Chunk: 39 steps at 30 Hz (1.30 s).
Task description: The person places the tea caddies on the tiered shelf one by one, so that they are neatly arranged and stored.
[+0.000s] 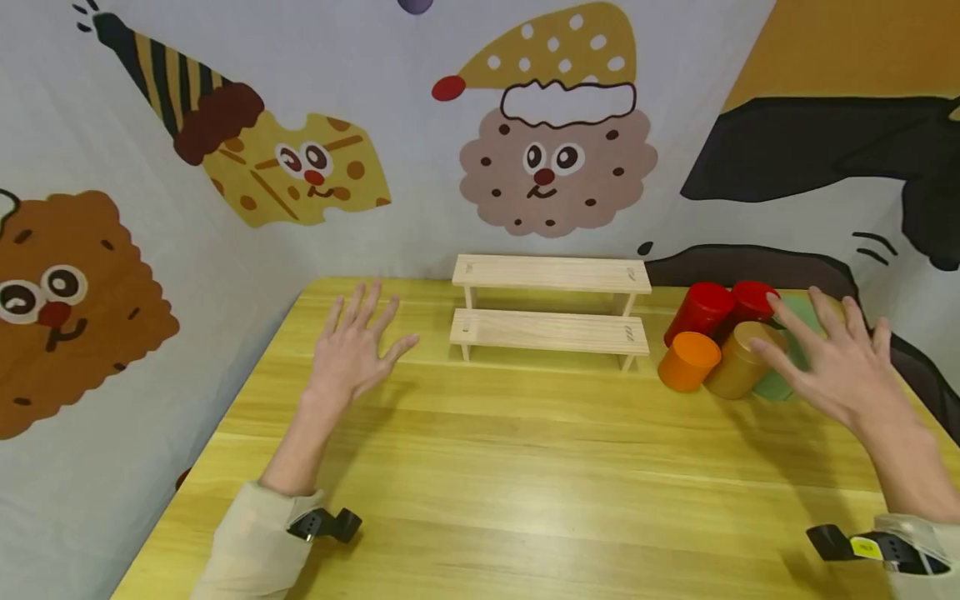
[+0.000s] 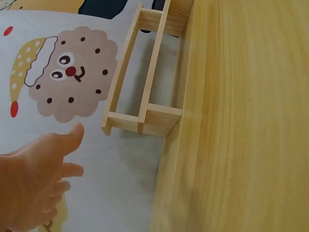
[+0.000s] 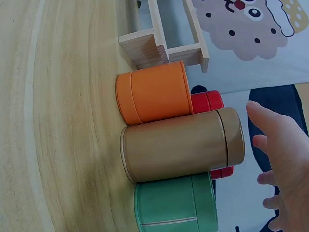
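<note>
Round red cans (image 1: 699, 315), an orange can (image 1: 688, 362), a gold can (image 1: 735, 360) and a green can (image 3: 176, 202) huddle on the yellow wooden table (image 1: 510, 467) beside the pale wooden two-step shelf (image 1: 547, 329), maybe for easy reach, while the right grip (image 1: 843, 367) near them and the left grip (image 1: 349, 354) spread wide, holding nothing.

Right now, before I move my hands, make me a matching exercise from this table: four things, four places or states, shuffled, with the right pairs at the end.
Things:
1. Left hand
2. Two-tier stand
3. Gold canister
4. Right hand

Places or states:
A. Between the orange canister and the green canister in the right wrist view
B. Spread open, close to the gold canister
C. Pale wood, near the back edge of the table
D. Spread open, well away from the gold canister

Pairs: 1-D, 2-C, 3-A, 4-B
</note>
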### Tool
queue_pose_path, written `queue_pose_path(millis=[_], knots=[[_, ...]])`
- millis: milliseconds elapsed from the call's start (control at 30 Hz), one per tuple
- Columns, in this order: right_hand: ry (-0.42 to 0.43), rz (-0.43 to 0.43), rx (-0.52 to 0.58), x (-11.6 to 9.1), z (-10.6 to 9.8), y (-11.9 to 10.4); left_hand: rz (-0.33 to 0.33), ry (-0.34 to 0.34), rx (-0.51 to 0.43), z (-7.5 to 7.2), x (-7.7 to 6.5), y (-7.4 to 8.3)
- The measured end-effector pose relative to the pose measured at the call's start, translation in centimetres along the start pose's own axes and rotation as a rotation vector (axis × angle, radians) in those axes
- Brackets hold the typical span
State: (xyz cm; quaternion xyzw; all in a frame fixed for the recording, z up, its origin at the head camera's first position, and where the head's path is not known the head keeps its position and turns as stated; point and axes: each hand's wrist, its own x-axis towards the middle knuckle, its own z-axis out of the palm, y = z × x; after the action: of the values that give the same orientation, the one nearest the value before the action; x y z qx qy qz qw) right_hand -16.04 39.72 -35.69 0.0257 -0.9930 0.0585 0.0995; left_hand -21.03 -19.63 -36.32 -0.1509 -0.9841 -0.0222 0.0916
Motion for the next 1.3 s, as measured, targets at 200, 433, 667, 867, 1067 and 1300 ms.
queue_pose_path(millis=[200, 433, 667, 867, 1067, 1300], knots=[[-0.005, 0.029, 0.015, -0.1, -0.4, 0.1, -0.009, 0.001, -0.012, 0.2, 0.1, 0.1], [0.027, 0.043, 0.033, -0.2, -1.0, 0.4, -0.020, 0.021, -0.047, 0.2, 0.3, 0.4], [0.072, 0.054, 0.067, -0.8, -1.6, 1.3, -0.023, 0.066, -0.094, 0.6, 0.3, 0.8], [0.087, 0.101, 0.130, -1.6, -1.5, 2.0, -0.018, 0.104, -0.151, 1.2, 0.5, 1.2], [0.141, 0.133, 0.195, -2.1, -1.2, 2.8, -0.041, 0.098, -0.232, 2.0, 1.0, 1.8], [0.141, 0.184, 0.209, -2.5, -1.2, 3.3, -0.076, 0.073, -0.328, 2.5, 1.4, 2.4]])
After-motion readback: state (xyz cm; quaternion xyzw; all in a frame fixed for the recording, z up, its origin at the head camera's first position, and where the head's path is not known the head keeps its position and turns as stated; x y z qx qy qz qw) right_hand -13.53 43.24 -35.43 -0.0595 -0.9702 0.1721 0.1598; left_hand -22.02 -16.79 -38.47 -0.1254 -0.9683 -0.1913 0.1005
